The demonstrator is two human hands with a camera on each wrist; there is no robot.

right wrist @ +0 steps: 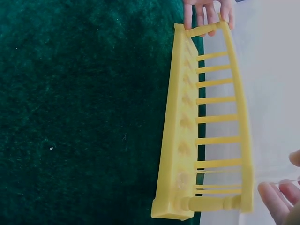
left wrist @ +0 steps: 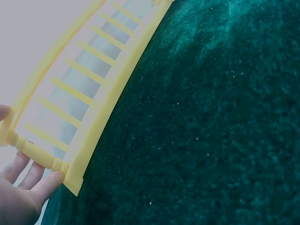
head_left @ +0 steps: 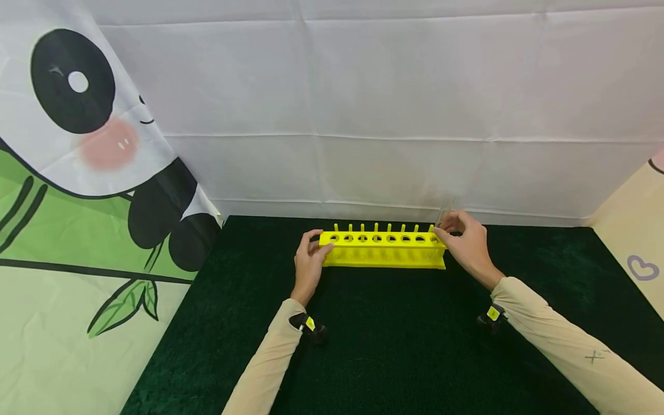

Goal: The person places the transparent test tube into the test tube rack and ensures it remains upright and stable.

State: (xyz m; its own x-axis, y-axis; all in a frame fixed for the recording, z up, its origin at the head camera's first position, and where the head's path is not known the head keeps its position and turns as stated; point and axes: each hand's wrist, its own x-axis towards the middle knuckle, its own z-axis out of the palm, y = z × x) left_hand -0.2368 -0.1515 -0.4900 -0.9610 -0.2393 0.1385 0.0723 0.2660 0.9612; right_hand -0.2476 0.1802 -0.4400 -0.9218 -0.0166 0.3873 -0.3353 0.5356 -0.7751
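A yellow test tube rack (head_left: 384, 257) stands upright on the dark green cloth, with a row of round holes along its top. My left hand (head_left: 308, 265) grips its left end, the thumb on the top plate and the other fingers around the end post, as the left wrist view shows. At the opposite end my right hand (head_left: 471, 246) pinches a clear test tube (head_left: 445, 213) above the top plate. In the right wrist view the tube's faint outline (right wrist: 218, 179) runs down through the endmost hole, and its lower end looks to be at the base.
Short yellow pegs (head_left: 376, 226) rise along the rack's back edge. Dark green cloth (head_left: 404, 340) covers the table. Close behind the rack hangs a white creased sheet (head_left: 394, 86). A printed cartoon panel (head_left: 57, 190) stands on the left, a cream panel (head_left: 633, 230) on the right.
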